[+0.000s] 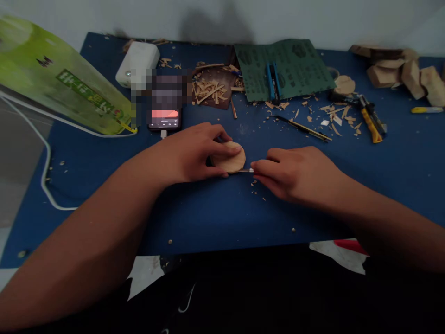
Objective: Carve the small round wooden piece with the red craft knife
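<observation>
My left hand point(205, 155) grips a pale, rounded piece of wood point(229, 160), its fingers on the top and its thumb along the near side. My right hand point(292, 171) is closed around a small carving knife whose thin blade point(246, 170) points left. That blade meets the lower right edge of the wood. The knife's handle is hidden inside my fist. Small wood chips point(253, 185) lie on the blue table point(222, 218) just below the blade.
Behind my hands are a phone point(164, 120), a white box-shaped device point(139, 62), wood shavings point(212, 90) and green sandpaper point(257, 81) bearing a blue cutter point(273, 82). At right are a yellow cutter point(370, 121), a thin dark tool point(306, 128) and wood blocks point(413, 76). A green bag point(69, 79) leans at left.
</observation>
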`<state>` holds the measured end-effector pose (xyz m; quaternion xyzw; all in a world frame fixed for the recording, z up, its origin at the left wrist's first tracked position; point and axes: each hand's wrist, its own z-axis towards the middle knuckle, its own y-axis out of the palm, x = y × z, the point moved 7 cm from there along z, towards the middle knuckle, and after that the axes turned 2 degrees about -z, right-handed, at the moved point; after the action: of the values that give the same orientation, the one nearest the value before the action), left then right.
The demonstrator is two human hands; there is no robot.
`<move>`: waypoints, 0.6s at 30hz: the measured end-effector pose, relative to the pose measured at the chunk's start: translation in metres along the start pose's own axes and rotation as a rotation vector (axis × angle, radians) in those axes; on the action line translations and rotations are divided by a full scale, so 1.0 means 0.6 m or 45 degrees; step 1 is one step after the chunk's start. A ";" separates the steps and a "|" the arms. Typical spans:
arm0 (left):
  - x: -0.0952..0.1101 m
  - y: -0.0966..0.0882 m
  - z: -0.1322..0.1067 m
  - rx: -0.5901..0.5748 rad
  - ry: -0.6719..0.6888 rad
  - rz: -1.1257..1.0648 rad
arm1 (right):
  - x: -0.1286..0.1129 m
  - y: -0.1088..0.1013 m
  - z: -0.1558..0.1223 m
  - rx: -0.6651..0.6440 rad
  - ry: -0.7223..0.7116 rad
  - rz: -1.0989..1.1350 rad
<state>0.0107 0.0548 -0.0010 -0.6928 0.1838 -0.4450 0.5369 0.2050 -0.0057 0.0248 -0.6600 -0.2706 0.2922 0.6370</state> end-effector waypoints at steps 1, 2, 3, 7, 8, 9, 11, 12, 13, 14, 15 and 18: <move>0.000 0.000 0.001 -0.012 0.006 0.011 | -0.005 -0.003 0.003 -0.031 -0.004 -0.034; 0.000 0.001 0.002 -0.018 0.014 0.021 | -0.010 -0.007 0.007 -0.057 -0.010 -0.065; 0.000 0.000 0.003 -0.015 0.017 0.028 | -0.014 -0.011 0.011 -0.077 -0.023 -0.093; 0.000 0.000 0.002 0.012 0.031 0.026 | -0.021 -0.024 0.030 -0.210 -0.175 -0.218; 0.001 0.000 0.002 0.017 0.041 0.019 | -0.020 -0.025 0.037 -0.256 -0.228 -0.249; 0.002 0.000 0.001 0.022 0.050 0.011 | -0.018 -0.027 0.043 -0.296 -0.277 -0.275; 0.004 -0.002 0.000 0.031 0.059 0.001 | -0.012 -0.031 0.059 -0.349 -0.364 -0.309; 0.005 -0.003 0.000 0.034 0.056 -0.002 | -0.009 -0.033 0.066 -0.369 -0.404 -0.318; 0.005 -0.003 -0.001 0.038 0.048 -0.003 | -0.008 -0.035 0.072 -0.392 -0.444 -0.327; 0.004 -0.004 -0.001 0.041 0.039 -0.004 | -0.007 -0.035 0.077 -0.420 -0.485 -0.338; 0.004 -0.004 0.000 0.042 0.032 -0.006 | -0.007 -0.035 0.081 -0.448 -0.525 -0.355; 0.003 -0.004 0.001 0.040 0.021 -0.012 | -0.009 -0.035 0.089 -0.497 -0.639 -0.424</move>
<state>0.0117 0.0545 0.0020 -0.6815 0.1779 -0.4559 0.5441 0.1624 0.0275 0.0452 -0.6239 -0.5731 0.2803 0.4514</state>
